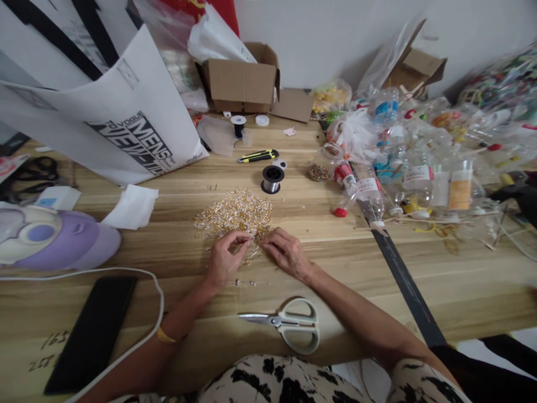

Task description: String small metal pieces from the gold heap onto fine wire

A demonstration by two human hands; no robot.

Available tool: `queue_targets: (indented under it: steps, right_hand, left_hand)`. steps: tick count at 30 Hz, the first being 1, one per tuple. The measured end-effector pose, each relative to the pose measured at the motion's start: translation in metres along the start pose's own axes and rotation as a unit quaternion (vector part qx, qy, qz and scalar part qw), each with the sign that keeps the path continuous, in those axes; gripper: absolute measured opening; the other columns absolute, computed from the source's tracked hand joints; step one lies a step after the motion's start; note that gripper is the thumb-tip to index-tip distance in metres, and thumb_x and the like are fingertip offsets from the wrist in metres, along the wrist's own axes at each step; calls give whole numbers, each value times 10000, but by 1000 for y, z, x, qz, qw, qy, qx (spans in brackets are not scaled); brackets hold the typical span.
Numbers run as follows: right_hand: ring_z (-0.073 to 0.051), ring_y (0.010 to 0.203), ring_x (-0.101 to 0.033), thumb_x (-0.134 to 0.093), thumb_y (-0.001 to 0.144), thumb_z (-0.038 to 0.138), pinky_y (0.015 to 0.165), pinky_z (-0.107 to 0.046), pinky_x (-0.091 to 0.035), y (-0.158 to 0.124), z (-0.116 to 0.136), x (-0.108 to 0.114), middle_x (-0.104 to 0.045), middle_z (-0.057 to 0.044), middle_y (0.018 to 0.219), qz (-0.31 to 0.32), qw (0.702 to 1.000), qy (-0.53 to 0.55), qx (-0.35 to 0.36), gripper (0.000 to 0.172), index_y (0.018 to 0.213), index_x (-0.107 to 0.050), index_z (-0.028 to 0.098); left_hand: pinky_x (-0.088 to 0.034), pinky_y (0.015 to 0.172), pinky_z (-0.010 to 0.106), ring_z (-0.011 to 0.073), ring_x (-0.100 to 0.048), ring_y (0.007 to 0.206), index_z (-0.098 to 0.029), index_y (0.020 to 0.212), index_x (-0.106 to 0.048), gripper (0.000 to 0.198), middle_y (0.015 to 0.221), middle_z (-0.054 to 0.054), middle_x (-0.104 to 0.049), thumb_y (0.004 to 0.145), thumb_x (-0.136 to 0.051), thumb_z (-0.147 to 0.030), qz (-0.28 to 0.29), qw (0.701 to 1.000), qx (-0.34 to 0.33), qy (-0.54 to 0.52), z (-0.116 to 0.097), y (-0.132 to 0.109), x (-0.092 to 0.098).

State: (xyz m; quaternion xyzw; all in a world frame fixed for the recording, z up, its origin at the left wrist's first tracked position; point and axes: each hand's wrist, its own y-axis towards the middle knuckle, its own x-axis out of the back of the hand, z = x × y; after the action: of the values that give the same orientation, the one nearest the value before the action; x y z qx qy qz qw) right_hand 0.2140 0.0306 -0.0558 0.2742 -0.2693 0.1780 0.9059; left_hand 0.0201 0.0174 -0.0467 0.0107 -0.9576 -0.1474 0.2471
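Observation:
A pile of small gold and clear beads [235, 210] lies on the wooden table in front of me. At its near edge my left hand [229, 254] is closed, thumb and forefinger pinched together; what they hold is too small to name. My right hand [287, 252] rests at the pile's right side, fingers bent together over the beads, their tips partly hidden. Just below the hands lies a thin beaded chain [251, 282]. Closer to me, scissors [289, 322] with pale handles lie with the blades pointing left.
Behind the pile stand a wire spool [272, 179] and a yellow-black utility knife [258, 155]. Plastic bottles [415, 173] crowd the right. At left are a white bag [138, 123], a purple device [71, 238], a black phone-like slab [92, 333] and a white cable [157, 291].

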Motion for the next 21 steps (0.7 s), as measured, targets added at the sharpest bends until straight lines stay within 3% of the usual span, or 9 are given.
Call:
queue_targets:
  steps: [4,10,21]
  right_hand:
    - [-165,793,-599,-464,954,236,710,-281,-502,0,-4,-1,-617,-78,884,-11,1000,-18,8,149,924,-601,184]
    - [-161,755,-585,-469,945,221,684,-273,-491,-1,-8,-3,-610,-66,844,-24,999,-34,6,132,895,-586,185]
    - [-164,766,-573,-455,947,216,685,-273,-484,-2,-9,-2,-591,-63,839,-24,999,-23,13,133,905,-578,184]
  left_hand:
    - [-495,739,298,169,-620,771,-172,814,-645,56,799,36,-681,810,-592,-154,-9,997,-57,57,5,5,3]
    - [-464,767,336,191,-563,825,-180,796,-646,83,798,43,-648,827,-588,-128,57,981,-119,143,4,7,3]
    - [-433,767,342,207,-493,835,-165,803,-651,79,809,48,-627,858,-594,-170,117,940,-197,254,0,4,-2]
